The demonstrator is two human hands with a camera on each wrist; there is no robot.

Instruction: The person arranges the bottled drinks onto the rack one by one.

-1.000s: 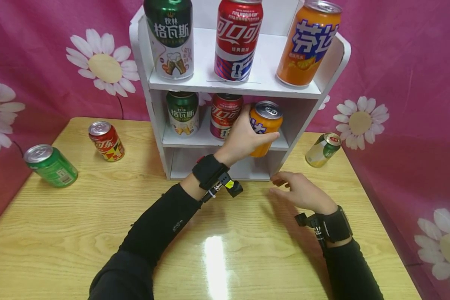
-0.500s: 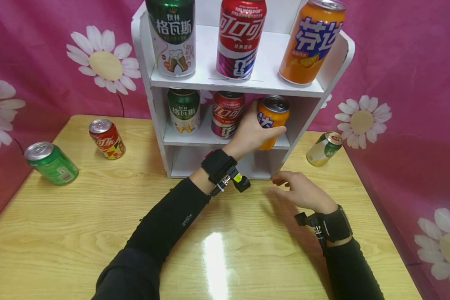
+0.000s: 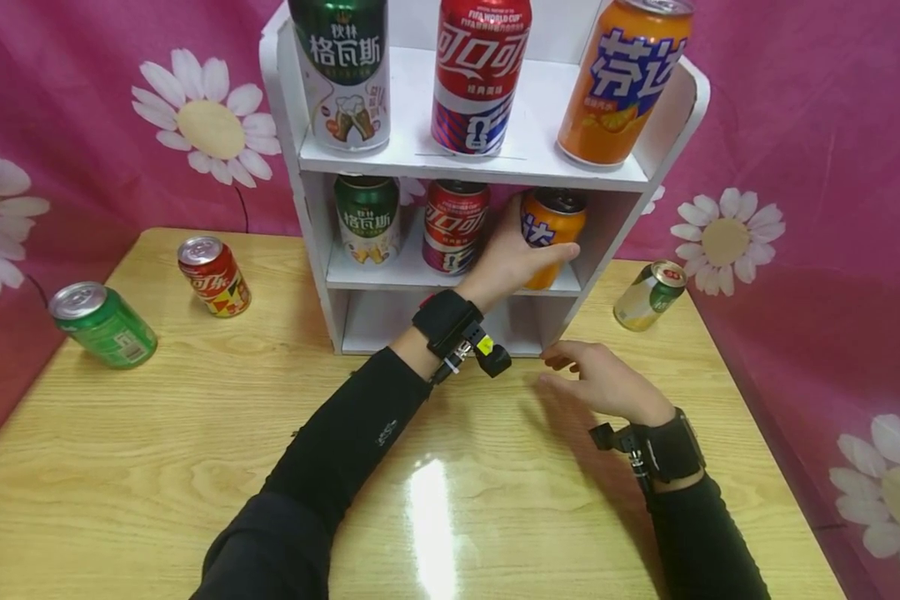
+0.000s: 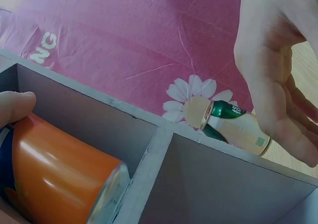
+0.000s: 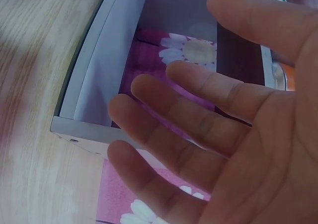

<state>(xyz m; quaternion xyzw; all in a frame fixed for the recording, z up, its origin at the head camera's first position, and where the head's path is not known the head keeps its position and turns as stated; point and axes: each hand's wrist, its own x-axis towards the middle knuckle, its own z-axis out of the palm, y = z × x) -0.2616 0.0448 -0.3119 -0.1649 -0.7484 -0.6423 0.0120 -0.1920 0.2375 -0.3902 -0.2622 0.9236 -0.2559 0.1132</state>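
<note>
My left hand (image 3: 508,260) grips an orange soda can (image 3: 552,242) upright in the right part of the middle shelf. In the left wrist view its thumb lies along the orange can (image 4: 64,169), whose bottom rim is at the shelf board's edge. Left of that hand on the same level stand a red cola can (image 3: 455,227) and a green-and-white can (image 3: 367,218). My right hand (image 3: 603,379) holds nothing, near the lower right corner of the white shelf (image 3: 450,171). The right wrist view shows its fingers (image 5: 164,129) loosely spread.
On the top shelf stand a green-and-white can (image 3: 348,79), a red cola can (image 3: 480,79) and an orange can (image 3: 621,87). Tilted cans lie on the table (image 3: 195,433): a green can (image 3: 105,325), a red can (image 3: 214,277) and a green-and-cream can (image 3: 648,296). A pink flowered cloth (image 3: 810,167) hangs behind.
My left hand has carried the orange can rightward and back onto the middle shelf, away from the red cola can beside it. My right hand has stayed in place.
</note>
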